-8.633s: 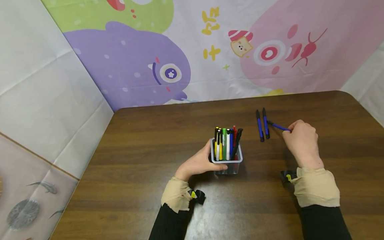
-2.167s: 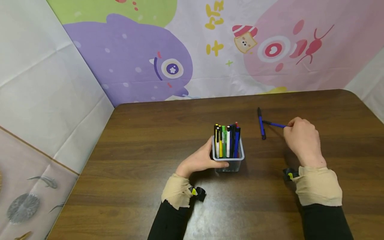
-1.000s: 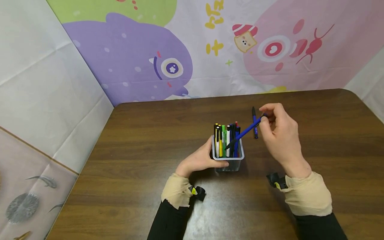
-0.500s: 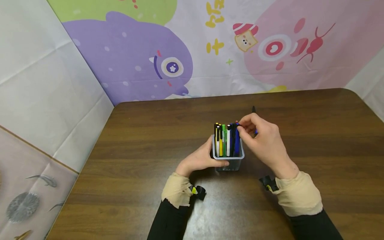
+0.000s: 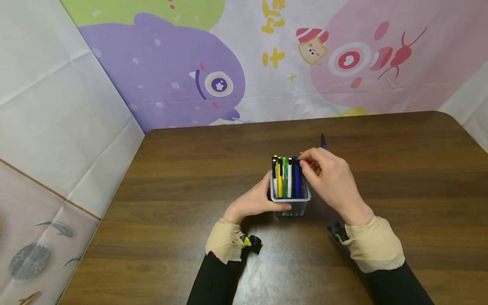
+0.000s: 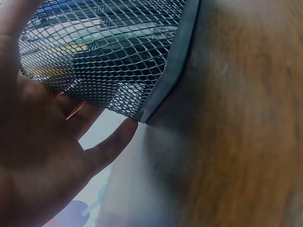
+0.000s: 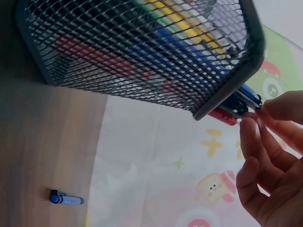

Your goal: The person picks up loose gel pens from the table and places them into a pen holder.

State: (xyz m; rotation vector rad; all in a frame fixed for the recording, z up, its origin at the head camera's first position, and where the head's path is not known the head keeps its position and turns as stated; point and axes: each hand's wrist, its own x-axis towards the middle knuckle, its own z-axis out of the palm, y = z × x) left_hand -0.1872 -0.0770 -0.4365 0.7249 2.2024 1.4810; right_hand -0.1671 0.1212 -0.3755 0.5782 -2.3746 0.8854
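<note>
My left hand (image 5: pixel 253 202) grips a mesh pen holder (image 5: pixel 299 208) by its left side, thumb across the front. Upright in the holder stand several pens with yellow, white, green, black, blue and red parts. My right hand (image 5: pixel 335 182) is at the holder's right rear corner, pinching the top end of a blue pen (image 5: pixel 298 180) that stands inside. In the right wrist view, thumb and fingertips meet at that pen's end (image 7: pixel 255 100). Behind the right hand lies another blue pen (image 5: pixel 323 142), partly hidden in the head view.
The holder stands on a brown wooden table (image 5: pixel 183 178). A printed cartoon cloth (image 5: pixel 175 84) hangs along the table's back edge, and a white cloth (image 5: pixel 57 84) hangs on the left.
Of the blue pens on the table, one remains. My right hand has brought a blue pen leftward from the table and lowered it into the holder. The left hand keeps its grip.
</note>
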